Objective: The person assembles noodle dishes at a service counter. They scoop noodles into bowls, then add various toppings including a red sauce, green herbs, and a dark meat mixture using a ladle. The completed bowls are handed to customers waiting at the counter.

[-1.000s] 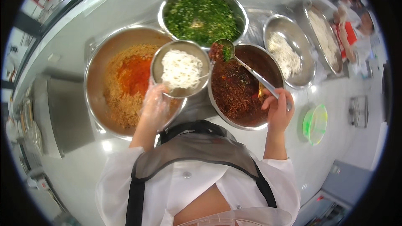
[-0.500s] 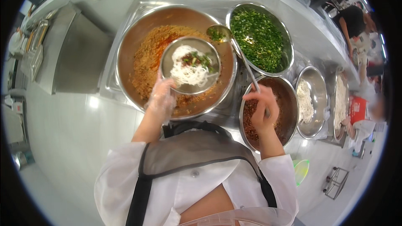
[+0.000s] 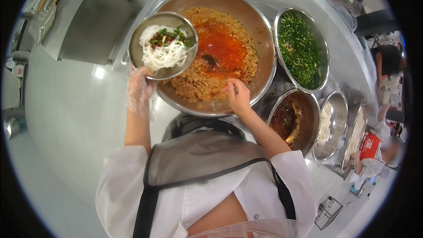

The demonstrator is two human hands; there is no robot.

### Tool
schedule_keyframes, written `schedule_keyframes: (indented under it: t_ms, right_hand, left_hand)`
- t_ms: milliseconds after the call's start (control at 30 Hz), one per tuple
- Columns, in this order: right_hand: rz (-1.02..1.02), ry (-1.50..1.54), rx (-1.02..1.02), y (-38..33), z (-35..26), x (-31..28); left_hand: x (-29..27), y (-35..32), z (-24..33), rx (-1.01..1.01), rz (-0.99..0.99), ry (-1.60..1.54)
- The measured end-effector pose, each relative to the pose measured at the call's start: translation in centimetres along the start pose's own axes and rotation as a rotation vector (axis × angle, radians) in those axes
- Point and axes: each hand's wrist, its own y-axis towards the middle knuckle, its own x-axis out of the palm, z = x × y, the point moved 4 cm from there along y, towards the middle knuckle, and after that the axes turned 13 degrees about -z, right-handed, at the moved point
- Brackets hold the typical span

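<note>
My left hand (image 3: 140, 86), in a clear plastic glove, grips a steel bowl (image 3: 136, 52) by its near rim. White noodles (image 3: 164, 57) lie in it, topped with chopped greens and dark brown bits. The bowl hangs over the left side of a very large steel basin (image 3: 263, 26) holding brown crumbly mince (image 3: 189, 83) with a pool of red oil (image 3: 224, 44). Over the basin's near edge, the fingers of my right hand (image 3: 240, 99) are closed round a ladle's handle. The ladle's head (image 3: 208, 59) dips into the oily mince; part of it is hidden.
To the right stand a basin of chopped green herbs (image 3: 302, 48), a basin of dark red-brown seasoning (image 3: 282, 121), a bowl with white noodles (image 3: 325, 125) and a tray (image 3: 357, 134) beyond. A steel cabinet (image 3: 97, 22) is at far left. Other people are at the right edge.
The noodle bowl has moved left, from over the basin's middle to its left side. My right hand has brought the ladle from beside the herbs leftward and down into the mince.
</note>
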Motion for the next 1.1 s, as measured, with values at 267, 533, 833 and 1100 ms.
schedule_keyframes:
  t_ms: [267,533,833,1100]
  right_hand:
    - [0.034,0.507,0.266,2.8,-0.2,-1.2]
    - [0.203,0.622,0.176,2.0,-6.4,-11.5]
    - [0.004,-0.581,-0.534,-2.0,-12.9,-10.2]
    - [0.431,-0.675,-0.465,-4.0,-10.5,-18.2]
  left_hand:
    - [0.9,-0.4,0.7,0.061,-0.063,0.029]
    - [4.1,0.0,-0.3,-0.002,0.064,-0.012]
    - [11.2,2.2,-7.8,-0.235,-0.093,-0.226]
    - [21.8,5.3,-8.6,-0.326,-0.311,0.022]
